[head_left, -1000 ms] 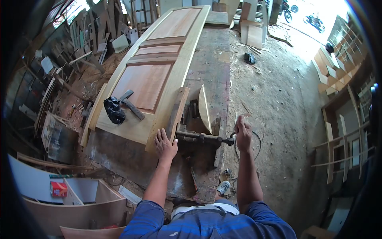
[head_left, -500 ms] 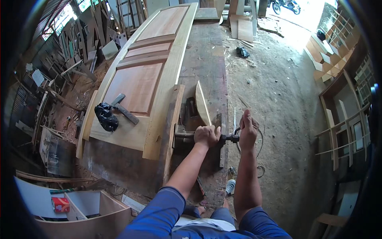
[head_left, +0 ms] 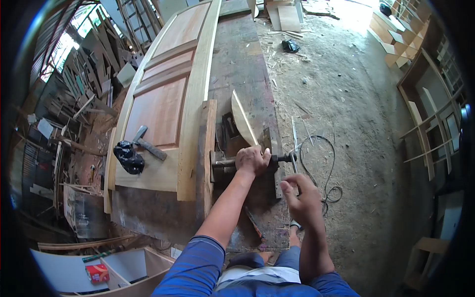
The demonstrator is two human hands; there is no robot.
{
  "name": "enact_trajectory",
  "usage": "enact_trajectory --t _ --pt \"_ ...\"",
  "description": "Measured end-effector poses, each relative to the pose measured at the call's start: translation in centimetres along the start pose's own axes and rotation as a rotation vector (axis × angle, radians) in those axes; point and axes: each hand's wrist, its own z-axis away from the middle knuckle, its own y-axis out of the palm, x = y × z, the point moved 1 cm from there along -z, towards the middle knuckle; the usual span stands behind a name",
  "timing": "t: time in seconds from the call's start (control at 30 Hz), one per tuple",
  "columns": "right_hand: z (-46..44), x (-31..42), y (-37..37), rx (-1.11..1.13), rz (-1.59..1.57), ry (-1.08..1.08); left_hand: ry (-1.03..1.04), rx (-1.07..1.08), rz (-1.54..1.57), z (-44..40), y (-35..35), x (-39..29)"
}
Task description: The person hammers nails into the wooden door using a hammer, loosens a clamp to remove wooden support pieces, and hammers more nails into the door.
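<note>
Dusty floor (head_left: 341,109) runs beside a long bench (head_left: 242,54) carrying a panelled door (head_left: 157,116) along its left edge. Just beside the door is a wooden strip (head_left: 210,128). One metal clamp (head_left: 222,163) lies toward the bench's near right corner, its screw passing the right edge. The left hand (head_left: 253,161) wraps its fingers round the clamp; the right hand (head_left: 303,195) curls at the handle (head_left: 294,166), its grip unclear.

Leaning boards (head_left: 97,52), a hammer (head_left: 152,149) and panelled door (head_left: 156,113) mark a carpentry workshop
</note>
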Motion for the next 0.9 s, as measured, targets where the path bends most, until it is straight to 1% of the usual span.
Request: enact_trajectory --t 0.03,0.07,0.2,0.27,0.3,0.33,0.43,0.53,0.6,0.67,0.77,0.8,0.87,0.9 --pt "-0.5 0.6 0.6 -0.114 0.149 -0.103 0.002 0.011 -0.003 -0.3 -0.2 0.0" --pt "0.1 -0.4 1.2 -0.022 0.448 -0.089 -0.002 0.025 -0.003 -0.4 -0.1 0.1" --pt "1.3 -3.4 2.7 -0.111 0.236 -0.033 -0.073 0.145 -0.021 -1.0 -1.0 -0.1" --pt "2.6 -5.5 4.0 -0.182 0.188 0.004 -0.058 0.164 -0.025 -2.1 -1.5 -0.5" --pt "4.0 -7.4 4.5 -0.177 0.068 0.187 -0.06 0.179 -0.03 -2.0 -1.5 -0.3" --pt "5.0 -9.7 5.2 -0.167 -0.053 0.365 -0.053 0.142 -0.006 -1.9 -1.6 -0.3" --pt "5.7 -16.8 9.5 -0.509 -0.317 0.325 -0.092 0.168 0.037 -1.9 -2.5 -0.7" --pt "4.6 -27.0 13.8 -0.515 -0.804 0.62 -0.08 0.142 0.059 -2.0 -1.8 -0.2" --pt "2.9 -31.3 15.7 -0.441 -0.823 0.757 -0.073 0.115 0.064 -1.9 -0.7 0.4" --pt "0.9 -33.4 16.7 -0.377 -0.843 0.943 -0.084 0.109 0.082 -1.9 -1.0 0.3" --pt "-3.2 -32.7 17.2 -0.427 -0.798 1.074 -0.087 0.08 0.092 -1.8 -1.1 0.2" --pt "-4.1 -36.2 19.1 -0.516 -0.829 1.023 -0.084 0.068 0.099 -1.8 -1.0 0.3" --pt "-10.3 -34.6 18.9 -0.641 -0.999 1.058 -0.062 0.023 0.107 -1.7 -0.3 0.7" --pt "-12.7 -35.0 18.6 -0.553 -1.034 1.056 -0.07 0.036 0.113 -1.6 -0.3 0.7"
